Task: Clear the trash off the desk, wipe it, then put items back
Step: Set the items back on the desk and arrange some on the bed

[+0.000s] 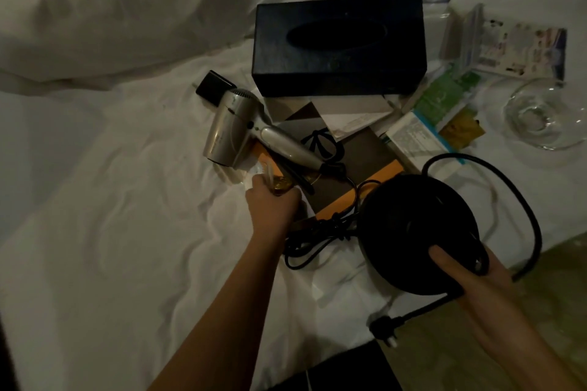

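Two grips are seen over a bed sheet (pixel 111 184) on which many items are laid. The left grip (pixel 273 205) is closed in a fist around a small gold object (pixel 281 184) with something clear sticking up from it; what the object is cannot be told. This fist is placed just in front of a silver hair dryer (pixel 235 130), which lies on its side with the handle resting across a brown and orange paper bag (pixel 365 155).

A black round base (pixel 413 225) is held at its near edge by the right grip (pixel 467 276), with the thumb pressed on top and the fingers hidden beneath. The base is tilted up over the near corner of the bag. A black cord (pixel 524 200) is looped wide around the base's right side, and its plug (pixel 384 328) hangs at the bed's edge.

A dark tissue box (pixel 340 44) is set behind the bag, on top of pale papers. A small black block (pixel 214 86) lies just beside the dryer's rear end. To the right, a green and white packet (pixel 444 98), printed leaflets (pixel 521 47) and a clear glass dish (pixel 540 114) are spread out. A rumpled duvet (pixel 111 9) is bunched at the far left.
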The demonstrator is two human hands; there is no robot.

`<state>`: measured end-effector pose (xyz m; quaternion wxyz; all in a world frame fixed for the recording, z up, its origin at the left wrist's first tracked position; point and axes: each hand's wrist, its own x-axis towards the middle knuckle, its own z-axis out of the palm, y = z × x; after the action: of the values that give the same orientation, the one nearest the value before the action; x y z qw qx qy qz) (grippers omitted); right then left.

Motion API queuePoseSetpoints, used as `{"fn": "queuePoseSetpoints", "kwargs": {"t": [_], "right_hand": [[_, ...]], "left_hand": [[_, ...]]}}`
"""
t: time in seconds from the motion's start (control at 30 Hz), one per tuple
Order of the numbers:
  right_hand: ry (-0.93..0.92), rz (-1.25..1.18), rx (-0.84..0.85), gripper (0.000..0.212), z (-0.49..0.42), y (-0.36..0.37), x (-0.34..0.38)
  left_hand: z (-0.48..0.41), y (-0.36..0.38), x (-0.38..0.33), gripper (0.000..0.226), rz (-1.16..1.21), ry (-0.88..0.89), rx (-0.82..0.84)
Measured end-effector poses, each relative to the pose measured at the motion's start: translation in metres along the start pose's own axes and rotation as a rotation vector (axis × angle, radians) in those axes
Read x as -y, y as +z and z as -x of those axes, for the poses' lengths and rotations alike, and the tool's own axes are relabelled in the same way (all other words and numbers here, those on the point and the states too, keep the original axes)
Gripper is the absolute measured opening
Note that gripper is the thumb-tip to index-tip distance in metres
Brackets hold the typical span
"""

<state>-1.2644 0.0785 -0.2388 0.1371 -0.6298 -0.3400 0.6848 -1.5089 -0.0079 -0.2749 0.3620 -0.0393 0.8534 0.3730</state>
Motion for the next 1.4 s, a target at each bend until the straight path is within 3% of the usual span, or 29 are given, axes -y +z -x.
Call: {"fn": "queuePoseSetpoints", "kwargs": {"t": [0.1, 0.17, 0.4, 0.6, 0.73, 0.83, 0.93, 1.07, 1.23, 1.4], "right_hand": [[-0.013, -0.006, 0.023, 0.063, -0.002, 0.005, 0.002], [-0.015, 0.002, 0.012, 0.051, -0.006, 0.006, 0.002], [0.012, 0.041, -0.004, 0.051, -0.011, 0.013, 0.003], [0.013, 0.080, 0.045, 0.046, -0.012, 0.021, 0.007], [-0.010, 0.123, 0.065, 0.092, -0.010, 0.026, 0.005], [-0.032, 0.055, 0.071, 0.101, -0.010, 0.029, 0.001], [-0.057, 0.030, 0.079, 0.098, -0.005, 0.035, 0.001], [-0.082, 0.018, 0.053, 0.070, 0.003, 0.047, -0.001], [-0.110, 0.010, 0.063, 0.075, 0.021, 0.061, -0.006], [-0.179, -0.032, 0.051, 0.065, 0.051, 0.074, -0.001]], "left_hand": [[-0.004, 0.003, 0.000, 0.051, 0.023, -0.044, -0.037], [-0.008, 0.008, -0.002, 0.051, -0.045, -0.050, -0.068], [-0.005, 0.016, -0.005, 0.049, -0.300, 0.017, -0.154], [-0.014, 0.003, -0.001, 0.033, -0.217, -0.066, -0.119], [-0.018, -0.015, 0.003, 0.021, -0.073, -0.065, -0.001], [-0.016, -0.025, 0.004, 0.011, 0.017, -0.046, 0.054], [-0.008, -0.025, 0.004, 0.009, 0.028, 0.001, 0.083], [0.004, -0.035, 0.002, 0.002, 0.063, 0.065, 0.064], [0.018, -0.070, -0.007, 0.014, 0.059, 0.181, 0.044], [0.047, -0.090, -0.018, 0.005, -0.043, 0.191, 0.143]]}}
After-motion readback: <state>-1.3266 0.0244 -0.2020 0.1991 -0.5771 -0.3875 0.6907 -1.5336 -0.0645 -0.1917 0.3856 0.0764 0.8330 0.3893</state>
